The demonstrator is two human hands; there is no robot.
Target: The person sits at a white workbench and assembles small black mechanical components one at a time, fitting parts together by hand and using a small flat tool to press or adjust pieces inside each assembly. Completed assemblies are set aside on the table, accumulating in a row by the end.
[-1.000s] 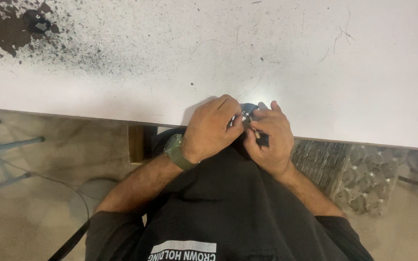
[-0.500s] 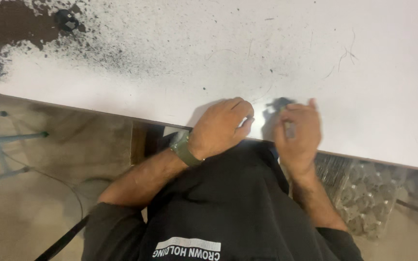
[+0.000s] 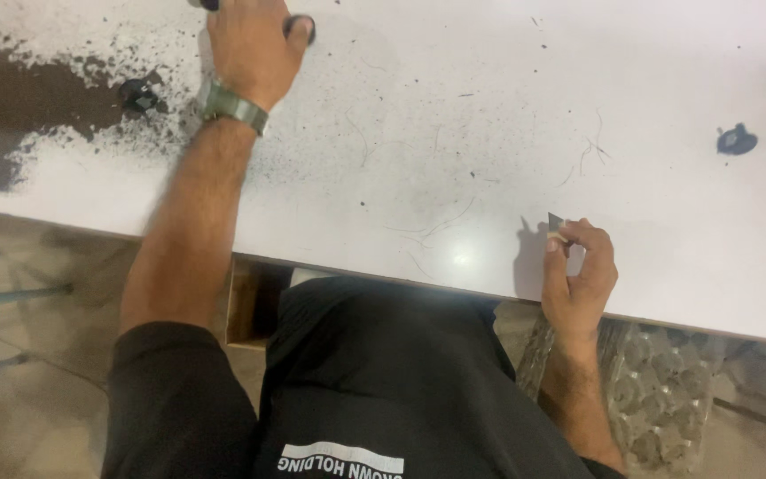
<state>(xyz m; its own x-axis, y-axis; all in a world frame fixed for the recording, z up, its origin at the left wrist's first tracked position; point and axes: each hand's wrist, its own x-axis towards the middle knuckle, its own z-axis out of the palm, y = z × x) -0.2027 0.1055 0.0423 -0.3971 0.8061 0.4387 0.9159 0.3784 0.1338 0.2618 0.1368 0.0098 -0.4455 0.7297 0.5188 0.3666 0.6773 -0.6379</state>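
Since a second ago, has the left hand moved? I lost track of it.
Yes. The left hand left the near edge of the white table and reached out to the far side, by the dark patch; the right hand stays near.

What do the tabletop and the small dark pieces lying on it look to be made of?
Tabletop: probably white laminate or painted board, smooth with a slight sheen; a light glare shows near its front edge, and dark powder and scratches mark it. Small dark pieces: likely moulded plastic or rubber, matte dark grey; too small to be sure.
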